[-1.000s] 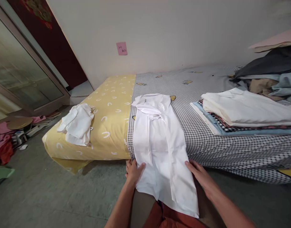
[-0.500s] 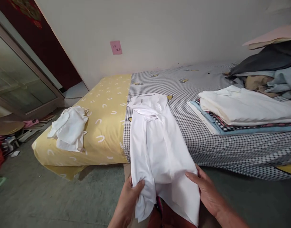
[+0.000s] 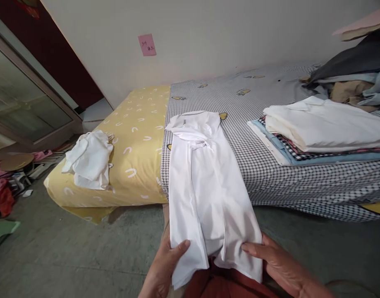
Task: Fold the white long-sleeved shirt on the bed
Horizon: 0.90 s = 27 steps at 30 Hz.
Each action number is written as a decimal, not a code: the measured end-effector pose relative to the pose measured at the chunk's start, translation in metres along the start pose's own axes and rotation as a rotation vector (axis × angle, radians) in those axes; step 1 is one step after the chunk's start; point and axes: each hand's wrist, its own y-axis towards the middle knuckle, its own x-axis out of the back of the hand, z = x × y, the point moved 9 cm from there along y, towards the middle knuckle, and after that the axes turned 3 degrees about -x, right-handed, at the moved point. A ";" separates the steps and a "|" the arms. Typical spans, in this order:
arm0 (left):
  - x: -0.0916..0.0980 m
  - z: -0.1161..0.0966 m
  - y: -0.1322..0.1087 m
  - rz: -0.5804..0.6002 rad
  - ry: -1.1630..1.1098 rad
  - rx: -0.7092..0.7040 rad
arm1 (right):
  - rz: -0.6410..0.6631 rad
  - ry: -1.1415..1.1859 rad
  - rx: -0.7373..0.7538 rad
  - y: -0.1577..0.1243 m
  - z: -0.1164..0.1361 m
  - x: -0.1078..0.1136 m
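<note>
A long white garment (image 3: 210, 186) lies with its collar end on the checkered bedcover, and its lower part hangs over the bed's front edge towards me. At its lower left edge my left hand (image 3: 166, 265) grips the cloth, thumb on top and fingers hidden beneath. My right hand (image 3: 276, 260) pinches the lower right edge in the same way, thumb on top. Between the hands the hem hangs in two panels, above reddish-brown clothing.
A crumpled white cloth (image 3: 90, 159) rests on the yellow bedcover (image 3: 143, 157). Folded clothes (image 3: 326, 128) are stacked on the checkered bedcover (image 3: 258, 161) at right, with a heap of darker clothes (image 3: 354, 62) behind. Clutter lies on the left floor.
The view has tilted slightly down. The garment's lower panels now hang flatter and straighter, and the left panel is less bunched. Both hands still hold its edges.
</note>
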 end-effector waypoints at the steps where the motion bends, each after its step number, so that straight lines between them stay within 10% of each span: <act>1: -0.002 0.000 -0.004 0.011 0.012 0.012 | -0.004 -0.007 0.009 -0.004 0.000 -0.002; 27: 0.051 0.033 -0.013 -0.050 0.343 -0.088 | -0.210 -0.565 -0.013 -0.014 -0.031 0.107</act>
